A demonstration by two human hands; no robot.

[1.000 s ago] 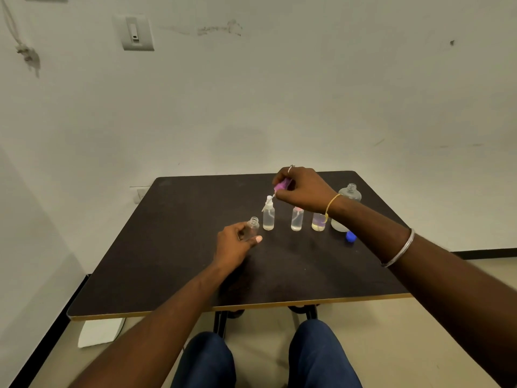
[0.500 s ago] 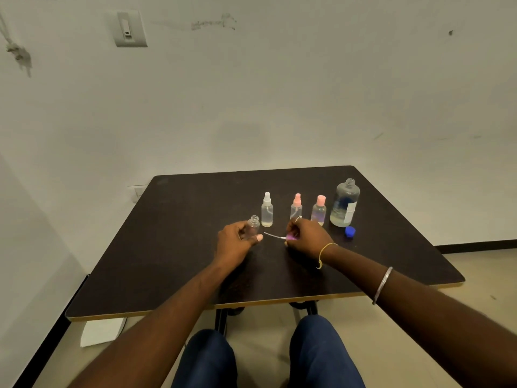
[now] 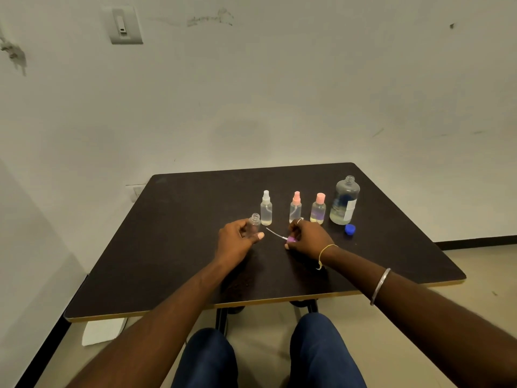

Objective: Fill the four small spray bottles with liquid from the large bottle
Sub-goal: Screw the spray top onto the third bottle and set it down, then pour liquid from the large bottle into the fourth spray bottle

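Dark table [image 3: 181, 233], left hand [image 3: 237, 242] around capless bottle [image 3: 255, 223], right hand [image 3: 307, 238] around sprayer [image 3: 291, 239]

Dark desk [image 3: 167, 247], pale edge, against white wall [image 3: 307, 93]. Grey switch [image 3: 123, 25] far left on wall. White sheet [image 3: 102, 330] on floor [image 3: 489, 264] under near-left corner.

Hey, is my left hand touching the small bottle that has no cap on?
Touching. The head view shows the left hand curled round the lower body of the uncapped small bottle.

Head-worn camera looks forward, down at table [image 3: 181, 247]
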